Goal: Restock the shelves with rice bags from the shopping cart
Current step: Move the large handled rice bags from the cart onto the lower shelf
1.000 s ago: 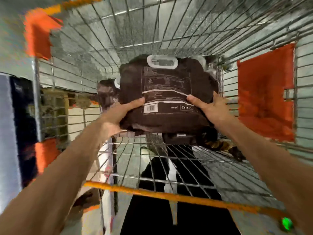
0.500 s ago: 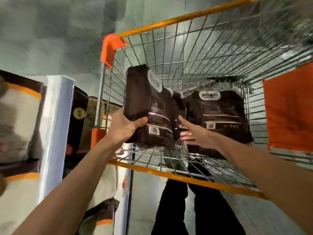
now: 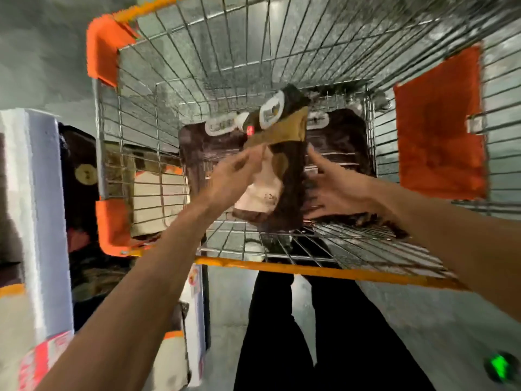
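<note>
Left hand (image 3: 235, 177) holding rice bag (image 3: 286, 179), right hand (image 3: 334, 187) touching

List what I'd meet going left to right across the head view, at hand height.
White shelf post, lower orange cart corner, left hand, held rice bag, right hand, orange side panel.

Mottled grey concrete floor (image 3: 380, 320)
</note>
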{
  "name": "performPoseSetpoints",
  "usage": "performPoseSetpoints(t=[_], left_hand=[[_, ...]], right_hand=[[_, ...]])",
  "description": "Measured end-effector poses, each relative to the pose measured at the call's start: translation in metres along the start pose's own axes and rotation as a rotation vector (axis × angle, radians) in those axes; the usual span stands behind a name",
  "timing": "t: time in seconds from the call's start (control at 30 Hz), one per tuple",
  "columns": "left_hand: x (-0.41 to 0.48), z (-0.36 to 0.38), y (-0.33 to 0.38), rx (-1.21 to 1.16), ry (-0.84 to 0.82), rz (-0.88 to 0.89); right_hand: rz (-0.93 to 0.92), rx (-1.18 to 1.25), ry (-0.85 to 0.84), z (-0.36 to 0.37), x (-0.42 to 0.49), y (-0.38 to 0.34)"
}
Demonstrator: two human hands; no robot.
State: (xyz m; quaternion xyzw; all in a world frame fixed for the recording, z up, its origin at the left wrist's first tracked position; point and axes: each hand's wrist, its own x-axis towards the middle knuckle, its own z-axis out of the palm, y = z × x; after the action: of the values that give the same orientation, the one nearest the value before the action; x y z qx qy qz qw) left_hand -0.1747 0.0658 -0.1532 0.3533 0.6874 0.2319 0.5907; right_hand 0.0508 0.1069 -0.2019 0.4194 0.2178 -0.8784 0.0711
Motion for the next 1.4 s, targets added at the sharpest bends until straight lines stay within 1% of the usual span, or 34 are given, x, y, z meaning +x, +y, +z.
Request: performPoseSetpoints(t=[0.07, 0.1, 0.17, 0.2, 0.23, 0.27, 0.3, 0.37, 0.43, 0.5, 0.6, 0.73, 0.8, 0.9, 0.97, 1.0, 1.03, 1.1, 1.17, 1.2, 1.3, 1.4], left_hand=[[0.019, 0.009, -0.008, 0.129, -0.054, -0.019], [0.027, 0.009, -0.014, 0.200, -0.048, -0.035], [0.043, 0.013, -0.029, 0.284, -0.003, -0.127], [0.048, 0.011, -0.036, 0.296, 0.035, -0.195], [0.054, 0.009, -0.043, 0.281, 0.075, -0.261], [0.057, 0.006, -0.048, 0.258, 0.094, -0.323], [0.058, 0.003, -0.053, 0.258, 0.088, -0.360], [0.057, 0.000, -0.055, 0.279, -0.025, -0.425], [0.055, 0.005, -0.052, 0.124, -0.130, -0.508], [0.057, 0.014, -0.048, 0.042, -0.144, -0.552], [0.063, 0.018, -0.052, 0.011, -0.132, -0.598], [0.070, 0.014, -0.063, -0.151, -0.212, -0.670], [0.076, 0.014, -0.073, -0.272, -0.241, -0.688], [0.083, 0.020, -0.079, -0.426, -0.250, -0.673], [0.080, 0.022, -0.072, -0.440, -0.230, -0.690], [0.077, 0.022, -0.065, -0.410, -0.220, -0.699], [0.075, 0.023, -0.059, -0.355, -0.197, -0.711], [0.069, 0.022, -0.043, -0.230, -0.204, -0.719], [0.058, 0.020, -0.026, -0.130, -0.151, -0.644], [0.053, 0.018, -0.019, -0.131, -0.110, -0.586], [0.019, 0.003, 0.008, -0.101, 0.115, -0.501], [-0.020, -0.024, 0.037, -0.130, 0.213, -0.348]], right_hand=[[-0.044, 0.010, 0.103, -0.008, -0.015, 0.005], [-0.071, 0.028, 0.160, -0.012, -0.019, 0.007], [-0.095, 0.072, 0.328, -0.034, -0.022, 0.016], [-0.099, 0.092, 0.398, -0.039, -0.019, 0.017], [-0.097, 0.104, 0.502, -0.044, -0.014, 0.019], [-0.092, 0.110, 0.616, -0.046, -0.010, 0.020], [-0.094, 0.105, 0.695, -0.046, -0.005, 0.022], [-0.126, 0.102, 0.759, -0.045, 0.004, 0.023], [-0.166, 0.119, 0.783, -0.047, 0.009, 0.025], [-0.162, 0.105, 0.790, -0.052, 0.010, 0.024], [-0.157, 0.100, 0.771, -0.061, 0.014, 0.021], [-0.158, 0.107, 0.755, -0.075, 0.022, 0.022], [-0.134, 0.124, 0.733, -0.081, 0.026, 0.020], [-0.094, 0.134, 0.712, -0.089, 0.030, 0.020], [-0.086, 0.161, 0.679, -0.088, 0.029, 0.019], [-0.076, 0.178, 0.661, -0.089, 0.028, 0.020], [-0.071, 0.196, 0.641, -0.088, 0.027, 0.020], [-0.070, 0.218, 0.600, -0.083, 0.020, 0.017], [-0.088, 0.201, 0.569, -0.074, 0.015, 0.012], [-0.102, 0.199, 0.572, -0.069, 0.012, 0.006], [-0.145, 0.187, 0.531, -0.048, 0.000, -0.022], [-0.205, 0.094, 0.440, -0.017, -0.009, -0.057]])
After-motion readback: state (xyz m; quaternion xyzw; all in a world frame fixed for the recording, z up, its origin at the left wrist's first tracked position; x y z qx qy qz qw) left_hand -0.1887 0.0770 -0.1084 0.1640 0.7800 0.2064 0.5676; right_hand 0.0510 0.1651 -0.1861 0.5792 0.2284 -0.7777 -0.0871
